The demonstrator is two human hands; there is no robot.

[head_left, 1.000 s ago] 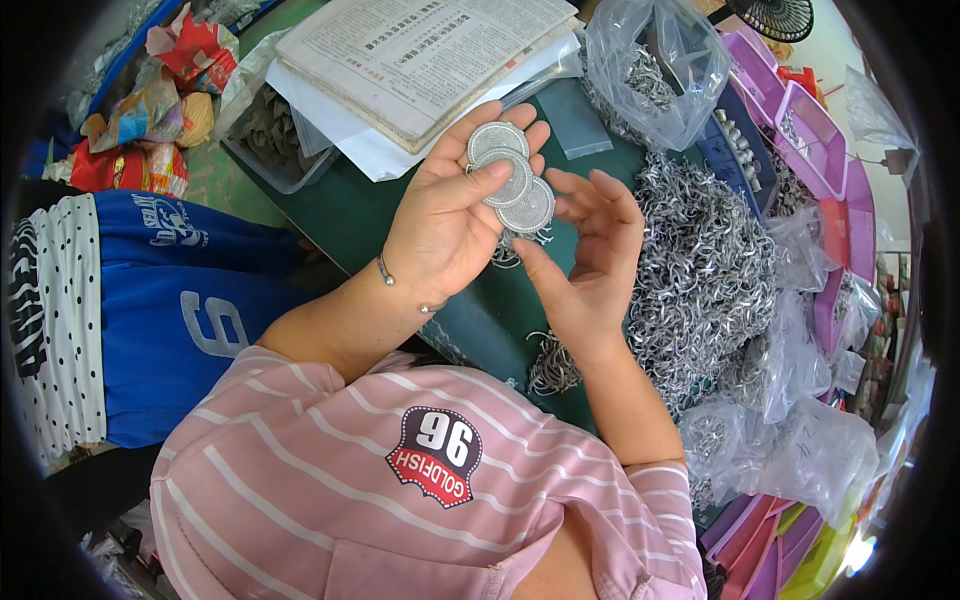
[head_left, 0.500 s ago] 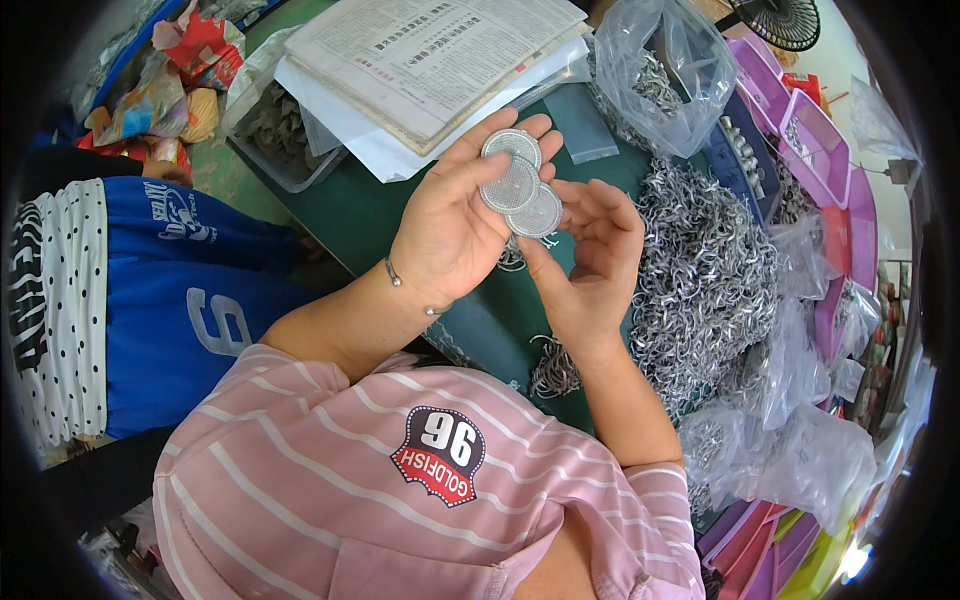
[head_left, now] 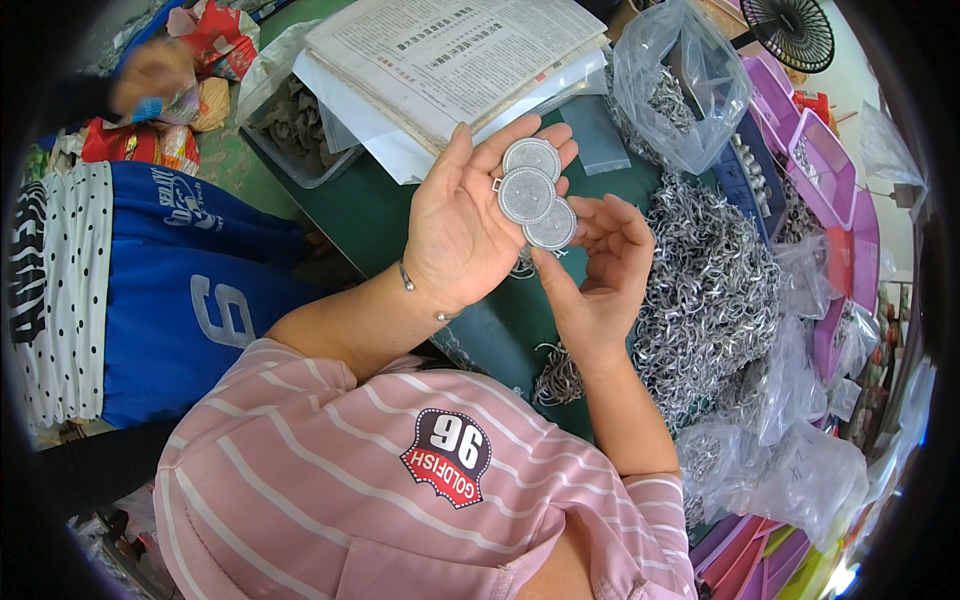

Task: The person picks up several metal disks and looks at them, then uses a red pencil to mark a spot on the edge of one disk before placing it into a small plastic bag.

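Fingers (head_left: 520, 135) of left hand (head_left: 470, 220) spread flat, palm up, bearing three round silver mesh discs (head_left: 530, 193) in a row | right hand (head_left: 600, 270) just right, fingers loosely curled, thumb touching nearest disc | heap of metal clips (head_left: 710, 290) right | newspaper (head_left: 450, 50) far on green table (head_left: 370, 210)

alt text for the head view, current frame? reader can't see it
A person's left hand holds three round silver discs fanned on its open palm and fingers, with the right hand open beside them. Below lie a green table, a heap of small metal pieces, clear bags, papers and purple trays.
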